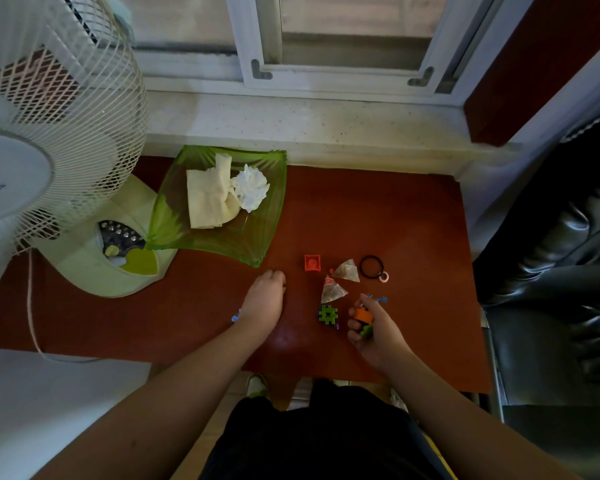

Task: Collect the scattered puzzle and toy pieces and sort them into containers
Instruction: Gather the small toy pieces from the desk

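On the red-brown table (378,216) my right hand (373,327) grips an orange piece (362,314) and a green piece (366,330). A blue piece (379,299) shows just beyond its fingertips. Left of that hand lies a green grid-shaped piece (327,314). An orange square piece (312,263) sits farther back. My left hand (265,296) rests knuckles-up on the table with curled fingers; what it holds, if anything, is hidden. A green glass dish (257,244) stands at the back left, holding folded cloth and crumpled tissue.
Two clear triangular sachets (340,280) and a black hair band (372,266) with a small pink ring lie among the pieces. A white fan (49,161) with its base fills the left side. A black chair (551,271) stands at right; a windowsill runs behind.
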A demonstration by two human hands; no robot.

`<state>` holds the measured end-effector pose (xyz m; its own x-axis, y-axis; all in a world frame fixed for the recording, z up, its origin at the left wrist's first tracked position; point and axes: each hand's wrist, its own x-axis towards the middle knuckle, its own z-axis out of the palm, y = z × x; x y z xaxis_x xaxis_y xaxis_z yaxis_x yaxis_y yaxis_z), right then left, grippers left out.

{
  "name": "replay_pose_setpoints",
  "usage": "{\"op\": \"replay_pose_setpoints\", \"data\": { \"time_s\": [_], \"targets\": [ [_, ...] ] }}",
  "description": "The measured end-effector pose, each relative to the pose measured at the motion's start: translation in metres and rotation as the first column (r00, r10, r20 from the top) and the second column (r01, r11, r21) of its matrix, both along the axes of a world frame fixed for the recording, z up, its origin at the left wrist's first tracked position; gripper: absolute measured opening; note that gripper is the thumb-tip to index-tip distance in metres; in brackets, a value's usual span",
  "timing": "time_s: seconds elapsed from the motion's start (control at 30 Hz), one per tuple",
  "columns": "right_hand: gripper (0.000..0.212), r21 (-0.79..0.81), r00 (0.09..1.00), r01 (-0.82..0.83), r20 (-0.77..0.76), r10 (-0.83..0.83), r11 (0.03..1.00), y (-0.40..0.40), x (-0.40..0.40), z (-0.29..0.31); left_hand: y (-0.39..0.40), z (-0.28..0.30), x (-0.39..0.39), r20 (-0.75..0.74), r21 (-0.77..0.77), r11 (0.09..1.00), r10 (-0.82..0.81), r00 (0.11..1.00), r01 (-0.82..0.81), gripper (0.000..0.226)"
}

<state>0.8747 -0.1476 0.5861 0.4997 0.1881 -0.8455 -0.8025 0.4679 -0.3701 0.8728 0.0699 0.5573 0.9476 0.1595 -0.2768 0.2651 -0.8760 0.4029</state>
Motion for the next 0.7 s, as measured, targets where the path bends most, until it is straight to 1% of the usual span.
{"op": "replay_pose_setpoints", "data": {
  "time_s": [0.13,0.3,0.37,0.43,0.47,0.5,0.53,0.6,0.63,0.7],
  "targets": [
    [0.019,0.027,1.0,0.002,-0.001,-0.002,1.0,0.002,0.001,0.001,-0.001,0.002,0.006,-0.053,0.083,0.997,0.012,0.998,-0.008,0.016],
    [0.018,0.117,0.997,0.061,-0.062,-0.054,0.991,0.009,0.002,0.002,-0.005,0.011,0.014,-0.16,0.264,0.961,-0.034,0.987,0.076,0.037],
    [0.016,0.131,0.994,0.09,-0.076,-0.081,0.987,0.011,0.001,0.001,-0.006,0.014,0.017,-0.223,0.27,0.959,-0.024,0.975,0.086,0.036],
    [0.016,0.138,0.989,0.132,-0.085,-0.121,0.982,0.013,0.0,0.0,-0.007,0.02,0.016,-0.258,0.197,0.977,-0.029,0.966,0.082,0.028],
    [0.015,0.136,0.985,0.159,-0.09,-0.148,0.978,0.015,0.0,0.0,-0.008,0.023,0.014,-0.239,0.134,0.987,-0.056,0.969,0.09,0.022],
    [0.015,0.133,0.98,0.188,-0.093,-0.177,0.973,0.017,0.0,-0.001,-0.011,0.027,0.009,-0.182,0.05,0.992,-0.104,0.978,0.114,0.018],
    [0.014,0.134,0.974,0.219,-0.097,-0.207,0.967,0.019,0.0,-0.001,-0.016,0.032,0.002,-0.098,-0.048,0.986,-0.165,0.981,0.161,0.016],
    [0.014,0.144,0.961,0.266,-0.116,-0.25,0.953,0.023,0.001,-0.003,-0.033,0.046,-0.015,0.101,-0.202,0.933,-0.283,0.954,0.298,0.015],
    [0.015,0.153,0.959,0.271,-0.132,-0.252,0.95,0.025,0.001,-0.003,-0.043,0.052,-0.023,0.176,-0.24,0.903,-0.322,0.93,0.358,0.015],
    [0.022,0.176,0.968,0.226,-0.15,-0.201,0.958,0.026,0.001,-0.003,-0.062,0.059,-0.034,0.261,-0.256,0.867,-0.365,0.894,0.428,0.015]
  ]
}}
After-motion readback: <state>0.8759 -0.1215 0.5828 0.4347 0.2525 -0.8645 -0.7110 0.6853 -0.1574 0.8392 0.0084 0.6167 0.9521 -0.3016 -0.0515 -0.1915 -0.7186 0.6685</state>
